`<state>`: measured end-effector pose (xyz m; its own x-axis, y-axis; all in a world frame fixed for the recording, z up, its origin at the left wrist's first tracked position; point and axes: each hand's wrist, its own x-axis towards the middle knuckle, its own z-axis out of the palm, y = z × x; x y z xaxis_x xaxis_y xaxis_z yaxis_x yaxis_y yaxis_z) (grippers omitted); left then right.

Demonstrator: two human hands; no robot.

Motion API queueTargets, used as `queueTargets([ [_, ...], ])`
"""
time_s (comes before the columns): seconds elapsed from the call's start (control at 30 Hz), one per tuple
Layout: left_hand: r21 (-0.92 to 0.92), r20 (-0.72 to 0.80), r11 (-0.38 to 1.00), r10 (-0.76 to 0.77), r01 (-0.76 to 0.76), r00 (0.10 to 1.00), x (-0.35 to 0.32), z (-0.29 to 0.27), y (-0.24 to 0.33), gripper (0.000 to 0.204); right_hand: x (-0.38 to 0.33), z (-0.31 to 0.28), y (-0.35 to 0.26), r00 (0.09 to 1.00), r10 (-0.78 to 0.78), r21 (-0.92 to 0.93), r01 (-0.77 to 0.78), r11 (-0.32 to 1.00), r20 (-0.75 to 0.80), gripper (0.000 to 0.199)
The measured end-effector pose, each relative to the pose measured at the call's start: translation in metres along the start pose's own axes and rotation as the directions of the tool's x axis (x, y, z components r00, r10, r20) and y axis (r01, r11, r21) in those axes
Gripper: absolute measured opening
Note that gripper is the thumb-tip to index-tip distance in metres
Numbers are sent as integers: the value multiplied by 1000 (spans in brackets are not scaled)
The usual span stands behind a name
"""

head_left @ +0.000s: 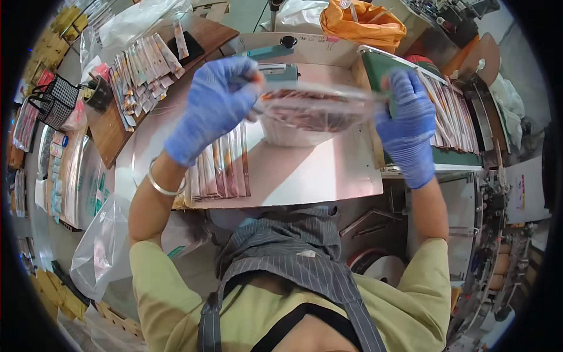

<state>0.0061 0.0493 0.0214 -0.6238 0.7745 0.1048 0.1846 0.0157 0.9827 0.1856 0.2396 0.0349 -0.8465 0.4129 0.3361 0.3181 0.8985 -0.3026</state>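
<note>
A clear plastic pouch (319,111) with dark reddish-brown contents is stretched level above the white worktable (328,176), blurred by motion. My left hand (214,108), in a blue-and-white striped glove, pinches its left end between thumb and fingers. Wearing a matching glove, my right hand (407,123) is closed at the right end; its fingertips are smeared. A grey-green machine (278,71) stands just behind the pouch, its lower part hidden. Several long, flat printed packets (226,167) lie side by side below my left wrist.
At right, a green tray (381,67) holds a row of slim packets (448,114). More packets (143,70) are fanned on a brown board (120,132) at left, near a dark cup (98,94). An orange bag (363,26) sits behind the table's raised back edge.
</note>
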Motion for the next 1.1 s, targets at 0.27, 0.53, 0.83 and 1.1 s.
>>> queueTargets([
  [0.27,-164,-127,886,417,-434,900,0,36,-36,30,9,66,-24,781,-546,-53,558,828,-302,25],
  [0.53,-324,-104,926,-238,193,966,79,91,-190,35,182,207,61,872,-49,72,96,993,-487,13],
  [0.83,-623,-54,690,-508,369,860,102,-29,-258,35,221,231,4,971,117,733,75,676,-207,9],
  [1.1,-181,-243,910,-408,372,880,90,-69,-269,47,203,306,56,928,372,988,-76,136,20,10],
])
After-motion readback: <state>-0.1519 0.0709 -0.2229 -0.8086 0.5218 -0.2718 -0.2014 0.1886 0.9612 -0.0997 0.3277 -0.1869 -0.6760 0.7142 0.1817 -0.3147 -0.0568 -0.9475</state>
